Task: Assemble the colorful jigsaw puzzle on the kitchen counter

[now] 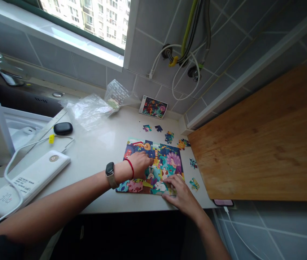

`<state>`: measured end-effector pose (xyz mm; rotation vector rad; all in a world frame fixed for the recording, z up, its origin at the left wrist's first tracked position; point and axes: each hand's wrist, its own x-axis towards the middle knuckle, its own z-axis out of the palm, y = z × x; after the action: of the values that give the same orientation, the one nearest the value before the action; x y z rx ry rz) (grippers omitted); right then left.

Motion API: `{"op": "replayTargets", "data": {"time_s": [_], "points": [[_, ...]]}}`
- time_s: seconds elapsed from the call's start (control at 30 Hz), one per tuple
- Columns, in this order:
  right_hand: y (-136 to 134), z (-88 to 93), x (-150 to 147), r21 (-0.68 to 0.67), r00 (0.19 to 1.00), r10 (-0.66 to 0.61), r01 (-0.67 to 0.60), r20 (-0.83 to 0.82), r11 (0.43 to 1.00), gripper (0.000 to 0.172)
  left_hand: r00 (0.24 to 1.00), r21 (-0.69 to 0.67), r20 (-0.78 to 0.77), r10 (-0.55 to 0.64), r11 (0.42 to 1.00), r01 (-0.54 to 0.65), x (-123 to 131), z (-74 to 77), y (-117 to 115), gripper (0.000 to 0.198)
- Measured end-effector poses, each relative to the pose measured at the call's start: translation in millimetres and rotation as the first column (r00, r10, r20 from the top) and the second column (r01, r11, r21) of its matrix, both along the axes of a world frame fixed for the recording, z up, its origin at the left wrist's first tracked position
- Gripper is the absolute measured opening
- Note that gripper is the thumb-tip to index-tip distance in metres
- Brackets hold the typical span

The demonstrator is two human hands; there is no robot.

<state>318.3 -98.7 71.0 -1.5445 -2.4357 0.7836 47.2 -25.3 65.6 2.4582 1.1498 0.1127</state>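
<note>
A colourful jigsaw puzzle [173, 160] with animal pictures lies on the white counter, most of its area covered by pieces. My left hand [139, 163], with a watch and a red string at the wrist, rests palm down over its middle, fingers stretched onto the pieces. At the lower right of the puzzle is my right hand [179, 189], thumb near the front edge and fingers apart on top. No piece shows in either hand; what lies under the fingertips is hidden. Loose pieces lie beyond and to the right, among them a dark blue piece [158, 128] and a yellow-green piece [194, 184].
A picture card [153, 107] leans against the tiled wall. Crumpled clear plastic [91, 110] lies at the back left, near a black oval case [63, 128] and a white power bank [31, 180] with a cable. A wooden board [264, 144] borders the right side.
</note>
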Motion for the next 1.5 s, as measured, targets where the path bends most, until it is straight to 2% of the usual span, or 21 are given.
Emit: {"op": "replayTargets", "data": {"time_s": [0.17, 0.33, 0.57, 0.83, 1.17, 1.37, 1.5], "points": [[-1, -0.8, 0, 0.046, 1.000, 0.007, -0.007, 0.000, 0.999, 0.028, 0.993, -0.013, -0.042, 0.111, 0.994, -0.112, 7, -3.3, -11, 0.041], [-4, 2.1, -2, 0.071, 1.000, -0.002, 0.003, -0.018, 0.997, 0.028, 0.998, -0.033, -0.048, 0.029, 0.999, -0.030, 6, 0.1, -11, 0.045], [-5, 4.4, -3, 0.054, 0.999, -0.021, 0.022, -0.029, 0.998, 0.027, 0.999, -0.096, -0.036, -0.015, 0.995, 0.011, 4, 4.1, -6, 0.044], [-4, -2.1, -1, 0.085, 0.998, 0.003, 0.002, -0.057, 0.996, 0.027, 0.997, -0.006, 0.011, -0.082, 0.997, 0.082, 6, -3.0, -8, 0.043], [-13, -9.6, 43, 0.140, 0.992, -0.070, 0.084, -0.105, 0.987, 0.027, 0.990, -0.048, 0.035, -0.136, 0.989, 0.137, 9, -2.8, -8, 0.045], [-8, -15.2, 49, 0.173, 0.994, -0.018, 0.036, -0.105, 0.984, 0.035, 0.989, -0.078, 0.035, -0.145, 0.986, 0.148, 13, 1.8, -10, 0.044], [-7, -18.9, 50, 0.229, 0.995, 0.037, -0.014, -0.095, 0.973, 0.034, 0.986, -0.083, 0.033, -0.165, 0.982, 0.167, 13, 4.8, -10, 0.046]]}}
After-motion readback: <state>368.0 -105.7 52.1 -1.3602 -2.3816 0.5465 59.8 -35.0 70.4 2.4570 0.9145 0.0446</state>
